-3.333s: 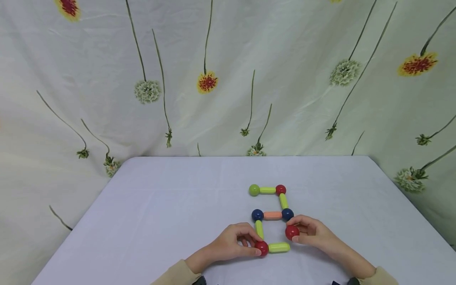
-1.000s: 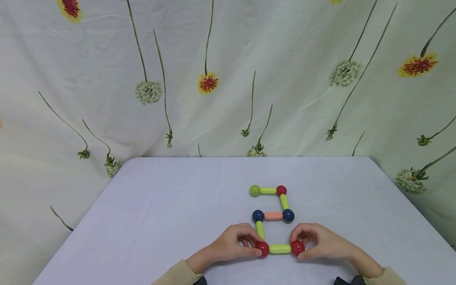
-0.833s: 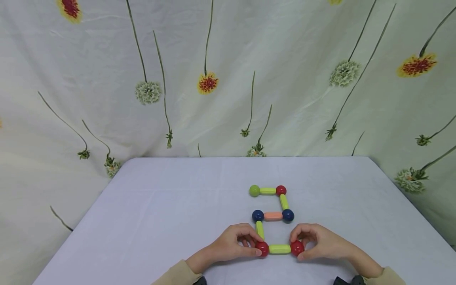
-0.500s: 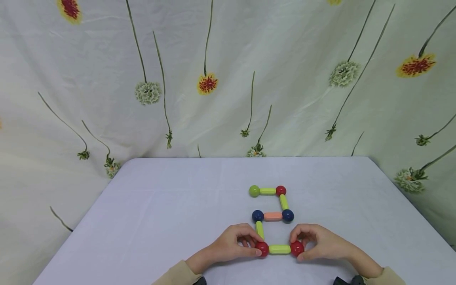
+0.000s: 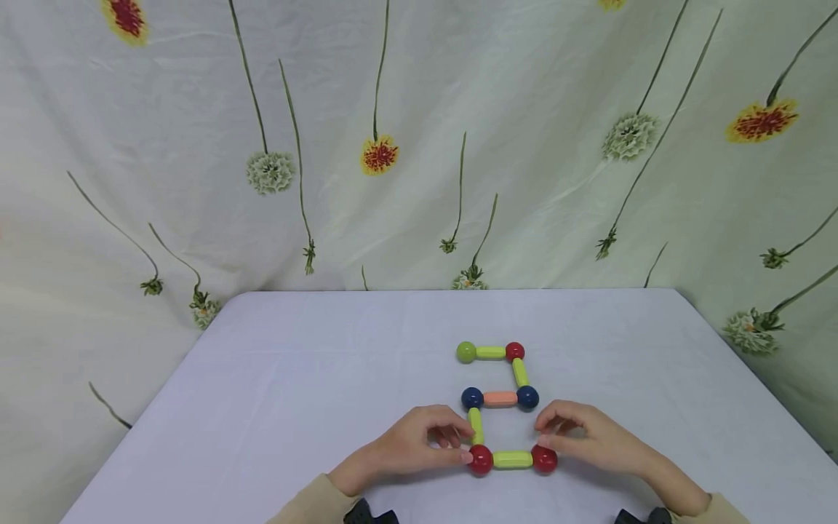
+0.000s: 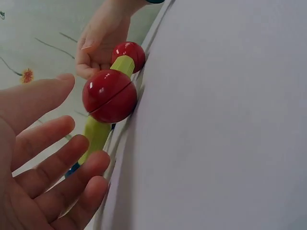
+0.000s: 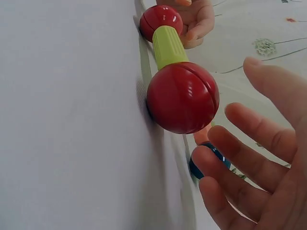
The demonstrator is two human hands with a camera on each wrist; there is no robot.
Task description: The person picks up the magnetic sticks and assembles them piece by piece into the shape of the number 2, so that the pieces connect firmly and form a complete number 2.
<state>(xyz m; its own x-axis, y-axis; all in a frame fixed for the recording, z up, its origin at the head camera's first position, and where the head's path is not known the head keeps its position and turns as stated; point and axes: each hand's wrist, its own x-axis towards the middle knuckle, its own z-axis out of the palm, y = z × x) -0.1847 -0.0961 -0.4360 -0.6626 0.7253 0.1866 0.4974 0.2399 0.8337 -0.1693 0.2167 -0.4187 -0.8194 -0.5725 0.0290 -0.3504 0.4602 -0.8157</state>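
Note:
Magnetic balls and rods lie linked on the table in a zigzag shaped like a 2. Its bottom row is a left red ball (image 5: 481, 461), a yellow-green rod (image 5: 513, 459) and a right red ball (image 5: 545, 461). My left hand (image 5: 415, 440) stands beside the left red ball; the left wrist view shows its fingers spread and apart from the ball (image 6: 109, 96). Over the right red ball hovers my right hand (image 5: 599, 437), its fingers loosely parted and nothing held, with a gap to the ball (image 7: 183, 97) in the right wrist view.
Farther back are two blue balls (image 5: 472, 398) joined by an orange rod (image 5: 500, 399). A green ball (image 5: 466, 352) and another red ball (image 5: 514, 351) form the top row. White cloth covers the table (image 5: 314, 378); a flowered curtain (image 5: 419, 211) hangs behind.
Earlier, the right hand brought its red ball to the free end of the bottom rod. Since half a second ago both hands have let go, the left drawing back leftward, the right lifting slightly.

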